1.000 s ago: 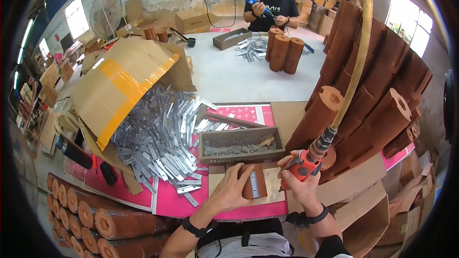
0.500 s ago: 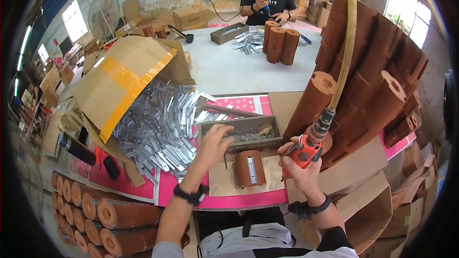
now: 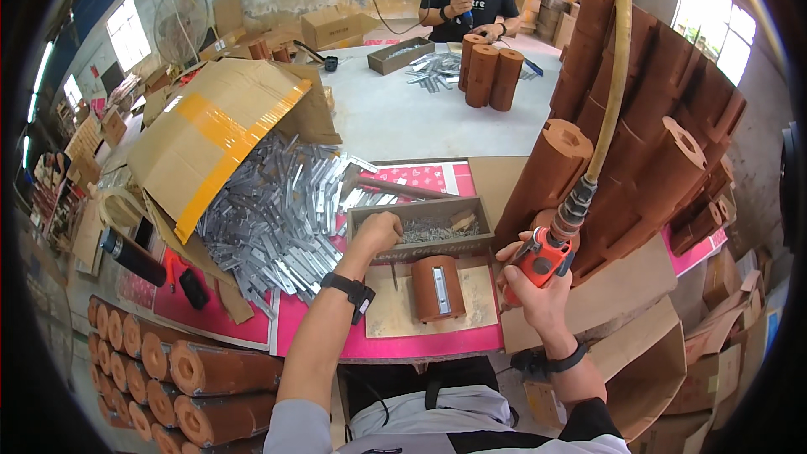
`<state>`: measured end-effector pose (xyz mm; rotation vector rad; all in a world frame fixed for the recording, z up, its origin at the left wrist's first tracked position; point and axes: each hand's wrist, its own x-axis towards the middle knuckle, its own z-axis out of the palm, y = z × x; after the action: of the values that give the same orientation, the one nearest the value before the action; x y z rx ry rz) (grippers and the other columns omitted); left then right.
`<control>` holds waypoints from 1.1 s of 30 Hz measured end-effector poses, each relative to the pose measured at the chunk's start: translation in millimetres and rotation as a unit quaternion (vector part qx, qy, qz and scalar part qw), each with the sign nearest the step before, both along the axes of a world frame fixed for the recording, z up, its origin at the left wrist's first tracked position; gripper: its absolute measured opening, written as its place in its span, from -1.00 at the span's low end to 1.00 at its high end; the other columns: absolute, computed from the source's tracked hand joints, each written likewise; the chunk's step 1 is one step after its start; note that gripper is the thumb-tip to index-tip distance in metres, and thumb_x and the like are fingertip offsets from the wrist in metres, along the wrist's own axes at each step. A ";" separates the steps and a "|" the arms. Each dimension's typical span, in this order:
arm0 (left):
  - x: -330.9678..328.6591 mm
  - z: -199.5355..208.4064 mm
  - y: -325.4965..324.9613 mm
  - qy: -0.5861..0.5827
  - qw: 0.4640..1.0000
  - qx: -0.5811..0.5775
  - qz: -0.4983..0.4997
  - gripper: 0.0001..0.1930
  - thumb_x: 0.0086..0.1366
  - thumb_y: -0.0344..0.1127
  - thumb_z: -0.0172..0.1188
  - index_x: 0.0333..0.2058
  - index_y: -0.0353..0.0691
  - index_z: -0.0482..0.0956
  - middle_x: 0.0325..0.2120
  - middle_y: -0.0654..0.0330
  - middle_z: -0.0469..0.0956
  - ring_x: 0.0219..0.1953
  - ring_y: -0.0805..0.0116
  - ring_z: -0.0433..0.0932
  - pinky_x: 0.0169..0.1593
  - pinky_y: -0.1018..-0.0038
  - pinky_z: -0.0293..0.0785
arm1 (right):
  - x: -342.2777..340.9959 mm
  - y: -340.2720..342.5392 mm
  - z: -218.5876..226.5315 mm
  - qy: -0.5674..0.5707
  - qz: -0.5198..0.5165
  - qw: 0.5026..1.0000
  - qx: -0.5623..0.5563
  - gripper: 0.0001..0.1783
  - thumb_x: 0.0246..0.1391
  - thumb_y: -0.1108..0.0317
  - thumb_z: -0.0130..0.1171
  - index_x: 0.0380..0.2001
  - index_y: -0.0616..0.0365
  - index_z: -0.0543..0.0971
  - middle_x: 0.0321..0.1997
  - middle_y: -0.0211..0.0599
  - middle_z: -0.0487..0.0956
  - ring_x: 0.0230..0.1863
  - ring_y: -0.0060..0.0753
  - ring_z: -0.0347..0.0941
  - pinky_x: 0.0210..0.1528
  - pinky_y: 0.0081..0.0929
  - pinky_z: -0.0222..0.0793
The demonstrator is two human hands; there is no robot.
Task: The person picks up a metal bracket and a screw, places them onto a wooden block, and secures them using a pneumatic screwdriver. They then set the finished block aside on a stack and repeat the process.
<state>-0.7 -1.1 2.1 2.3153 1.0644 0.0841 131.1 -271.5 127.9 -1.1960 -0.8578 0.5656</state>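
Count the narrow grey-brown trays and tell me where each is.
2: the near tray, behind the brown cylinder, with the left hand at its left end; the far tray, on the white table, beside metal strips. Others could be hidden.

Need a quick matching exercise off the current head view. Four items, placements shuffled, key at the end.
Column 1
1. Left hand
2. Right hand
3. Brown cylinder in the middle foreground
4. Heap of metal strips

Column 2
A. Lying on the pale board
B. At the mouth of the cardboard box
C. At the left end of the tray
D. Gripping the red power tool

Pairs: 1-C, 2-D, 3-A, 4-B
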 end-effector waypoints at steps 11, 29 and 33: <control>-4.0 -1.7 -1.1 -0.055 0.998 0.002 0.024 -0.82 -0.03 -0.37 0.34 -0.43 -0.31 0.62 -0.45 0.00 0.63 -0.33 0.13 0.62 -0.18 0.32 0.48 | 1.0 0.5 -1.8 -0.019 0.002 1.000 0.010 -0.57 -0.04 0.56 0.19 -0.06 0.25 0.36 -0.29 -0.27 0.58 -0.42 -0.61 0.47 -0.41 -0.62 0.44; -34.8 17.0 -37.4 -0.309 0.948 0.069 0.043 -0.76 0.14 -0.45 0.17 -0.20 -0.36 0.59 -0.30 0.02 0.60 -0.26 0.20 0.60 -0.15 0.40 0.48 | -4.8 4.9 0.0 -0.023 0.029 0.999 0.002 -0.58 -0.01 0.52 0.21 -0.05 0.27 0.38 -0.25 -0.29 0.58 -0.33 -0.58 0.49 -0.25 -0.54 0.48; -39.8 26.0 -49.9 -0.256 0.956 0.140 0.031 -0.66 0.16 -0.36 0.19 -0.07 -0.30 0.57 -0.03 -0.05 0.50 0.04 0.11 0.48 0.13 0.31 0.33 | -4.2 4.4 -0.2 -0.033 0.025 0.999 0.013 -0.55 -0.01 0.52 0.22 -0.02 0.26 0.36 -0.23 -0.25 0.58 -0.32 -0.56 0.49 -0.24 -0.53 0.48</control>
<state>-40.5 -51.0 28.0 2.3068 0.8924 0.8613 126.9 -267.1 127.7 -1.1772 -0.9504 0.5570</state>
